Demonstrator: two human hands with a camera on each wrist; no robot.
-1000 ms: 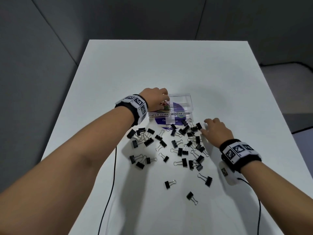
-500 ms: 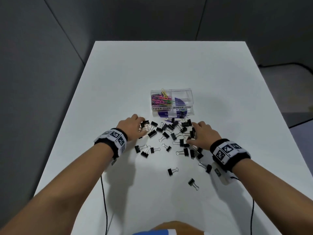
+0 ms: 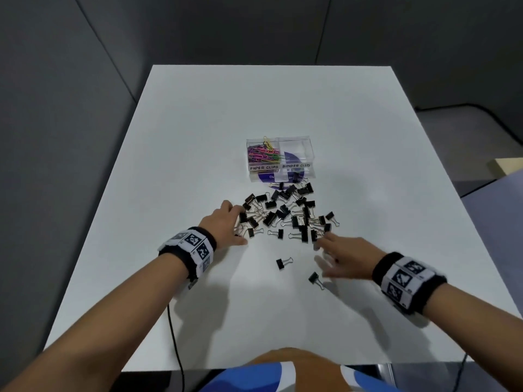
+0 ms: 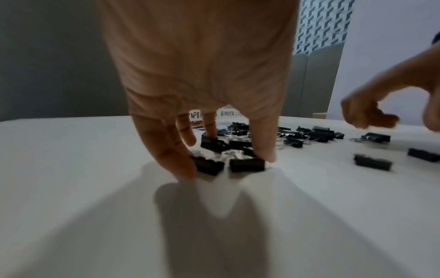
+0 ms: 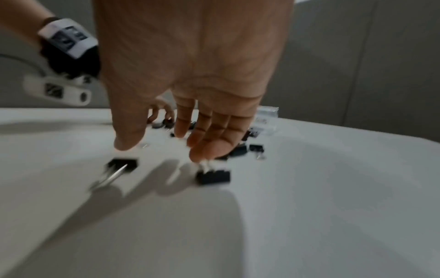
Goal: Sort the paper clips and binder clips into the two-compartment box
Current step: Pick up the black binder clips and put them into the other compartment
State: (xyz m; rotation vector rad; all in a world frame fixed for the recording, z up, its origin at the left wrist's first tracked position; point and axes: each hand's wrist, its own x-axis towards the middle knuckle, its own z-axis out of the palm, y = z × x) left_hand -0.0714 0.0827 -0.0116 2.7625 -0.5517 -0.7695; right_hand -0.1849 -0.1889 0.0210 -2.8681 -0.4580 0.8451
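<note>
The binder clips (image 3: 285, 215) lie heaped on the white table (image 3: 198, 137), just near of the two-compartment box (image 3: 280, 158). The left hand (image 3: 223, 224), fingers spread, touches the heap's left edge; the right hand (image 3: 345, 253), fingers loosely apart and empty, is at its near-right edge, nearer the two stray clips.

Both forearms reach forward; left hand (image 3: 223, 223) lowered with fingers spread downward, right hand (image 3: 346, 254) hovering, fingers loosely extended.
</note>
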